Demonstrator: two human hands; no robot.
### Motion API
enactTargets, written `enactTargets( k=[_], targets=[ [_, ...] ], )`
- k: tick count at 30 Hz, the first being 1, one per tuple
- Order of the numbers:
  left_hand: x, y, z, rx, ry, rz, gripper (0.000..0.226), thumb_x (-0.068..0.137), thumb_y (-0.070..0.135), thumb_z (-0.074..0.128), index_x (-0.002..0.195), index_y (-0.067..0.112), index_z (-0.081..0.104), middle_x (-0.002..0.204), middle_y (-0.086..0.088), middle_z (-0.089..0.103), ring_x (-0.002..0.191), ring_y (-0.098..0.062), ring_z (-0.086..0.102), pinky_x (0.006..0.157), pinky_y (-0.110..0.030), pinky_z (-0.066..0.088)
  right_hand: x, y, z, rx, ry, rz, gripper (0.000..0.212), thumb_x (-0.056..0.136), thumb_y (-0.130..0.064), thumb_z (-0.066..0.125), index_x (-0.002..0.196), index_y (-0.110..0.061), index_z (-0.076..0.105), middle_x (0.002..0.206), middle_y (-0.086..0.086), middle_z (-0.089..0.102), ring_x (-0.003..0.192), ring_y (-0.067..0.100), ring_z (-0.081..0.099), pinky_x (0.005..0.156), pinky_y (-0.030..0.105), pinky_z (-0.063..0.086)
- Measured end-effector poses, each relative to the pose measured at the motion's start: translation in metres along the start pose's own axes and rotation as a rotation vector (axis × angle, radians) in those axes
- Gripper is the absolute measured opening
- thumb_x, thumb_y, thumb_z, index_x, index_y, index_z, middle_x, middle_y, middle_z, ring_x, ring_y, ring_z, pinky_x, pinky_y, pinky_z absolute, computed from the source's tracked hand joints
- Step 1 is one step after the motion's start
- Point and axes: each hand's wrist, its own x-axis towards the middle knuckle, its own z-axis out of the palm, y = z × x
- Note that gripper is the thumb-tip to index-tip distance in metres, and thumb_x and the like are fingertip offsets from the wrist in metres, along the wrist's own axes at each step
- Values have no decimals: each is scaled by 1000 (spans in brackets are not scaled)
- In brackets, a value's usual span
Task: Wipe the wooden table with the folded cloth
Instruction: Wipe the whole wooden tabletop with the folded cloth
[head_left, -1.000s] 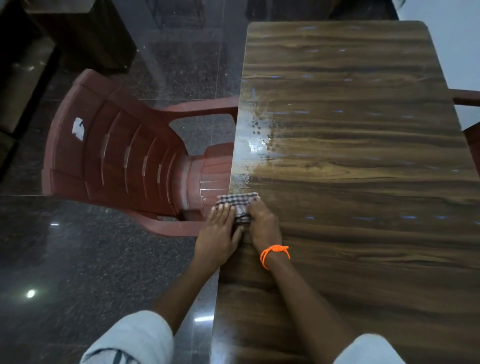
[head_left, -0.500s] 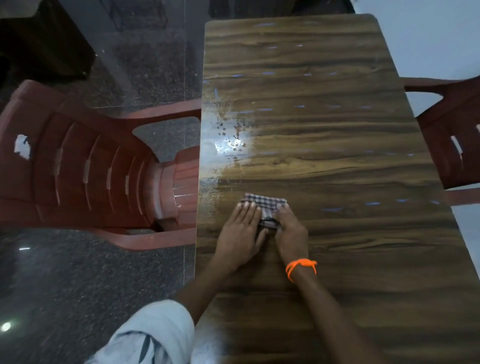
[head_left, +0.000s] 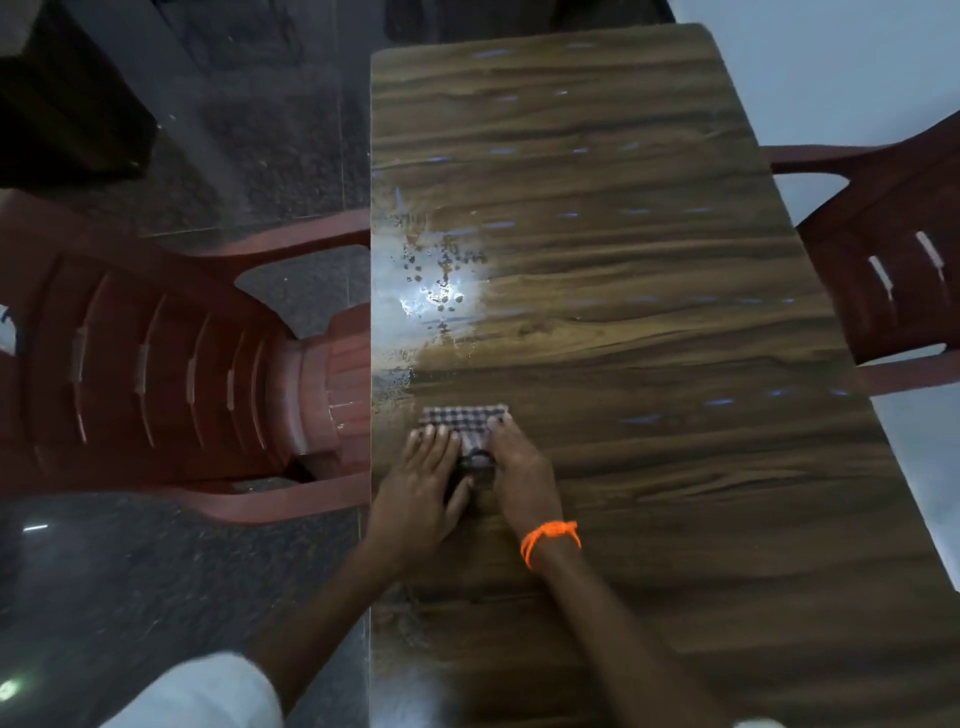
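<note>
Two hands flat on folded cloth (head_left: 464, 422), near worktop's (head_left: 649, 338) left edge.
Red chair (head_left: 156, 364) left of worktop. Left hand (head_left: 423, 488), fingers together, presses cloth; right hand (head_left: 519, 478) beside it, fingers laid on cloth, orange thread (head_left: 549, 540) at wrist. Cloth checked, dark-and-white, folded small, flat. Wet glare patch (head_left: 431, 280) beyond it.

The table (head_left: 649, 338) lies bare from the frame's centre to its top and right, open to any pass. A chair (head_left: 171, 364) presses against its left edge, another chair (head_left: 893, 249) stands close at upper right.
</note>
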Motion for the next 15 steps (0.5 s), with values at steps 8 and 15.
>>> enactTargets(
  k=[8,15],
  targets=[
    [32,73,27,12,-7,172,61,100,45,46,144,4,54,149,-16,54,145,-28,43,124,-46,27,-45,51,-49,-51,168,201,52,66,25,61,113,5,66,121,18,64,118,32,57,106,26,36],
    [114,69,19,59,-23,156,60,106,43,35,155,7,39,161,-12,38,153,-26,27,128,-44,10,32,68,-60,-26,195,277,38,75,19,56,108,5,68,119,23,64,120,36,55,106,43,41]
  ],
)
